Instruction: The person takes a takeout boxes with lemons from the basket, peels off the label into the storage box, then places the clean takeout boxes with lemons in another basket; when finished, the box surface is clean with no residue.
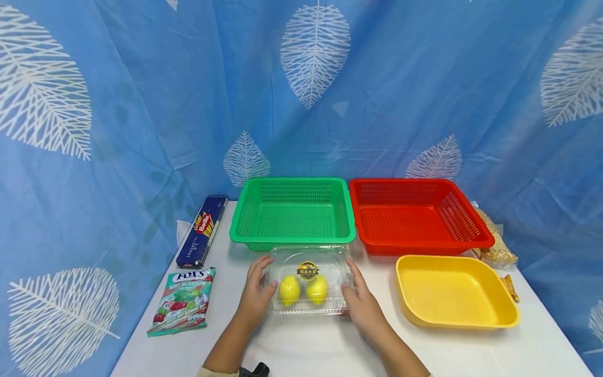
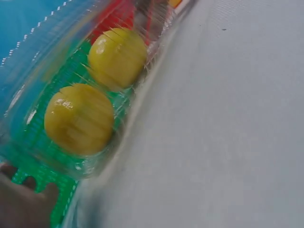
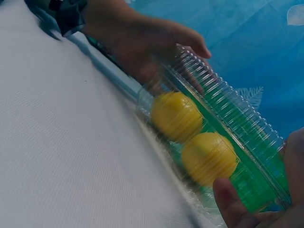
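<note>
A clear plastic clamshell box (image 1: 330, 264) with a dark and gold label holds two yellow lemon-like fruits (image 1: 289, 289), which sit side by side at its near edge. My left hand (image 1: 256, 293) grips the box's left end, thumb at the near corner. At the right end my right hand (image 1: 361, 301) holds it the same way. Through the right wrist view the box is tilted, with the right thumb (image 3: 227, 197) beside one fruit and the left hand (image 3: 142, 50) across from it. The left wrist view has the box over the green basket (image 2: 57, 202).
Behind the box stand a green basket (image 1: 235, 225) and a red basket (image 1: 419, 250). A yellow tub (image 1: 447, 293) is at right, near a bag of grains (image 1: 499, 251) and a small orange packet (image 1: 511, 289). Left lie a spaghetti box (image 1: 202, 230) and a candy bag (image 1: 182, 301).
</note>
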### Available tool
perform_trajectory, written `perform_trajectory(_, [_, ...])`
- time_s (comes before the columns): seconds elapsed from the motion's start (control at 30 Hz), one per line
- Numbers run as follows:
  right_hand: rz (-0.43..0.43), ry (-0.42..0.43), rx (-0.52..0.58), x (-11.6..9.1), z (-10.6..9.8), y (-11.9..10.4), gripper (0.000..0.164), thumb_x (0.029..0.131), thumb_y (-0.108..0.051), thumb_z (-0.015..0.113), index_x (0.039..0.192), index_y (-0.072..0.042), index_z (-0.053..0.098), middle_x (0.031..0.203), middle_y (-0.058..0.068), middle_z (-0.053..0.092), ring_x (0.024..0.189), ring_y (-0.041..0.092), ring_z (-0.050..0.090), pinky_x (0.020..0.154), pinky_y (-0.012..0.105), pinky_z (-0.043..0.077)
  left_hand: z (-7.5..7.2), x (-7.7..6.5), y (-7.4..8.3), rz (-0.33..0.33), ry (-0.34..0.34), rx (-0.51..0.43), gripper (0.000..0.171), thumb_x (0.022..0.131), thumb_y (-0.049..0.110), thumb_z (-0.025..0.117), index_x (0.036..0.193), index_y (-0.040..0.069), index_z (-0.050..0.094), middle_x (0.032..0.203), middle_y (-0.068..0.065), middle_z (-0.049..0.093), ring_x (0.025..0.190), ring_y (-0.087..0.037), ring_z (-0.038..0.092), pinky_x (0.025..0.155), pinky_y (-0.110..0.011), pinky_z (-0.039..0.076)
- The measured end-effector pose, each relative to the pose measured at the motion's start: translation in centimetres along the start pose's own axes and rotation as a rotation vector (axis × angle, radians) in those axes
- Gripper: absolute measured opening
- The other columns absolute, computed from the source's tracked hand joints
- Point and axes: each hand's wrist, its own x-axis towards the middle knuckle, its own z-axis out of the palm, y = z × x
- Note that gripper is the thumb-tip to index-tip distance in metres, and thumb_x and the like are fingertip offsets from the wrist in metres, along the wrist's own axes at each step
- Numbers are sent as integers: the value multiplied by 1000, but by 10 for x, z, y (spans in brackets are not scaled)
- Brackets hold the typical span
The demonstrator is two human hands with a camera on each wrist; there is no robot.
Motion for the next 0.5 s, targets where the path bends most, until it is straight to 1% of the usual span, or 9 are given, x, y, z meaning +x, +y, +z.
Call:
perform_trajectory(0.07, [-1, -11, -5, 0, 2, 1, 63, 109, -30, 47, 163, -50, 22, 170, 11, 33, 155, 46, 28, 120, 75, 21, 0, -1, -4, -20, -56, -18, 65, 96, 6, 58, 159, 12, 39, 172, -18, 17, 159, -48, 13, 119, -76, 19])
perform_trajectory(0.1, [2, -15, -6, 0, 2, 2, 62, 109, -31, 47, 163, -51, 22, 171, 9, 32, 156, 45, 27, 121, 74, 21, 0, -1, -5, -33, -77, -25, 71, 96, 8, 58, 162, 14, 35, 174, -17, 11, 159, -49, 8, 118, -78, 15])
perform_trajectory(0.17, [-8, -23, -15, 1, 4, 4, 63, 110, -31, 47, 163, -50, 21, 171, 9, 31, 156, 44, 27, 121, 74, 21, -1, 1, -7, -52, -110, -28, 78, 94, 10, 58, 166, 17, 27, 175, -17, 2, 160, -50, 0, 117, -81, 10])
perform_trajectory(0.23, [-27, -24, -31, 1, 4, 6, 64, 110, -30, 47, 164, -49, 21, 171, 8, 31, 156, 43, 28, 121, 73, 22, -1, 3, -9, -84, -132, -25, 84, 93, 8, 57, 168, 21, 22, 176, -14, -4, 160, -48, -4, 117, -82, 6])
perform_trajectory(0.3, [-48, -20, -43, 2, 4, 7, 65, 110, -28, 48, 165, -47, 20, 171, 8, 31, 156, 42, 28, 122, 72, 22, -1, 6, -10, -106, -148, -26, 88, 91, 3, 55, 169, 24, 18, 177, -11, -8, 161, -45, -8, 117, -82, 2])
perform_trajectory(0.37, [-65, -15, -52, 3, 3, 7, 66, 109, -27, 48, 165, -46, 19, 171, 9, 30, 157, 42, 27, 122, 72, 21, 0, 9, -12, -112, -156, -32, 90, 90, -2, 52, 169, 26, 17, 177, -8, -9, 162, -42, -8, 117, -82, 1])
perform_trajectory(0.43, [-73, -13, -55, 4, 2, 7, 66, 109, -27, 48, 165, -46, 18, 171, 10, 30, 157, 42, 26, 122, 72, 20, 2, 11, -13, -110, -161, -52, 91, 90, -5, 49, 169, 28, 17, 177, -4, -8, 162, -39, -9, 118, -80, -1])
perform_trajectory(0.5, [-70, -14, -62, 3, 1, 7, 67, 109, -27, 48, 165, -46, 18, 171, 13, 31, 155, 43, 30, 120, 73, 24, 4, 11, -15, -99, -168, -67, 91, 90, -7, 46, 169, 29, 17, 178, -2, -7, 163, -37, -9, 120, -79, -1])
